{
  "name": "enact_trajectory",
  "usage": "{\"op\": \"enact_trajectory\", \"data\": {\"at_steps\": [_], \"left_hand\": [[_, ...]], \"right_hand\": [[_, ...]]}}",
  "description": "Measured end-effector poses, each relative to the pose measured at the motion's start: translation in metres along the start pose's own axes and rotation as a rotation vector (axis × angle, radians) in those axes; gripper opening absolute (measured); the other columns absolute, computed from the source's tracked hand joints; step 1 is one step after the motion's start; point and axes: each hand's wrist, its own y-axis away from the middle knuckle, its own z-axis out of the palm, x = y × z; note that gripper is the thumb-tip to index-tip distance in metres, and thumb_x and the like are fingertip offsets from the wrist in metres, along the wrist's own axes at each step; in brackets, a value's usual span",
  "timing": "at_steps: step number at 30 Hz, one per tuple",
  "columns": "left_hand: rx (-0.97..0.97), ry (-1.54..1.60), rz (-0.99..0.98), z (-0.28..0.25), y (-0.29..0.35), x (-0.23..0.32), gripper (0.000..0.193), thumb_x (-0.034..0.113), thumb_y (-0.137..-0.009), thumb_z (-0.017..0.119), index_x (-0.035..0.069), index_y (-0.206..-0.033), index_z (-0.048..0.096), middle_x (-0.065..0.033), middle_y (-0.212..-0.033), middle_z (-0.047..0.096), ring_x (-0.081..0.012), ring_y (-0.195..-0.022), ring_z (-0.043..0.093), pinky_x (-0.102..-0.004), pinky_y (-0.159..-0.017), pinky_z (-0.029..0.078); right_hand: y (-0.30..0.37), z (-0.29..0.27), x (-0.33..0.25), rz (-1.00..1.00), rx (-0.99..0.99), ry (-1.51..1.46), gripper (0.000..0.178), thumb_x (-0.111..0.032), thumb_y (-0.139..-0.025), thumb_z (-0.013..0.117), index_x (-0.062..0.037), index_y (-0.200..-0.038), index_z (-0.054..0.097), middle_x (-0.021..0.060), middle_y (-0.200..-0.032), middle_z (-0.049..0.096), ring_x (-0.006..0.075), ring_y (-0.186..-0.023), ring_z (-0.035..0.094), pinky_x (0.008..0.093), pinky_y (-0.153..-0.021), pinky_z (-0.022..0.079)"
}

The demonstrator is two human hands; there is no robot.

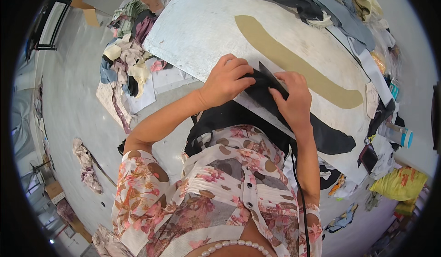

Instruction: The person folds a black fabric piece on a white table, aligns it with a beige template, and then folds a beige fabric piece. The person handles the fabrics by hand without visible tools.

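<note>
Both my hands are on a long piece of black fabric (330,135) at the near edge of the table. My left hand (228,80) pinches its upper left end, fingers curled and closed. At the fabric's middle, my right hand (295,97) grips the edge between thumb and fingers. A thin dark pointed strip shows between the hands; I cannot tell whether it belongs to the same fabric. Just beyond lies a long, curved olive-tan piece (294,62), flat on the pale table (193,25).
Dark and grey cloth (321,4) is heaped along the table's far right edge. Fabric scraps (126,66) lie in a pile on the floor at left. A phone (368,158), a blue-lidded container (406,137) and a yellow bag (398,183) sit at right. A black cord (301,190) hangs by my right arm.
</note>
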Motion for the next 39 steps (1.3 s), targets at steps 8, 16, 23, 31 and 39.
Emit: {"op": "enact_trajectory", "data": {"at_steps": [8,16,23,31,39], "left_hand": [[0.058,-0.021,0.074,0.002,0.003,-0.003,0.028,0.009,-0.064,0.074,0.011,-0.091,0.066,-0.0031,-0.094,0.063,-0.0227,-0.093,0.061,-0.0388,-0.083,0.046],[0.067,0.021,-0.122,0.000,0.004,-0.004,0.033,0.013,-0.063,0.081,0.012,-0.091,0.066,-0.0026,-0.096,0.063,-0.0229,-0.095,0.060,-0.0372,-0.082,0.044],[0.098,-0.004,-0.073,-0.002,0.013,-0.009,0.039,0.015,-0.058,0.085,0.012,-0.092,0.065,-0.0031,-0.099,0.064,-0.0245,-0.095,0.060,-0.0393,-0.083,0.044],[0.101,-0.015,-0.161,-0.015,0.026,-0.015,0.044,0.016,-0.053,0.084,0.012,-0.092,0.065,-0.0042,-0.103,0.064,-0.0262,-0.098,0.059,-0.0405,-0.084,0.043],[0.003,0.156,-0.261,-0.033,0.018,-0.006,0.068,0.026,-0.054,0.085,0.015,-0.117,0.062,-0.0061,-0.120,0.059,-0.0272,-0.112,0.053,-0.0414,-0.093,0.038]], "right_hand": [[-0.015,0.010,-0.010,-0.101,-0.094,0.073,0.038,-0.013,-0.065,0.081,-0.0059,-0.098,0.064,0.0088,-0.100,0.059,0.0292,-0.097,0.055,0.0408,-0.083,0.044],[-0.032,0.008,-0.008,-0.050,-0.255,0.265,0.044,-0.025,-0.060,0.085,-0.0062,-0.093,0.063,0.0075,-0.096,0.059,0.0265,-0.095,0.054,0.0397,-0.079,0.038],[-0.045,0.012,-0.016,-0.059,-0.387,0.189,0.041,-0.024,-0.062,0.085,-0.0073,-0.092,0.063,0.0066,-0.093,0.059,0.0264,-0.096,0.053,0.0402,-0.081,0.038],[-0.036,0.014,-0.023,-0.144,-0.321,0.204,0.036,-0.017,-0.066,0.082,-0.0081,-0.096,0.064,0.0061,-0.095,0.058,0.0257,-0.097,0.053,0.0389,-0.083,0.039],[-0.019,0.015,-0.023,-0.355,-0.174,0.221,0.024,-0.009,-0.068,0.069,-0.0108,-0.091,0.064,0.0039,-0.095,0.060,0.0227,-0.093,0.058,0.0363,-0.077,0.042]]}}
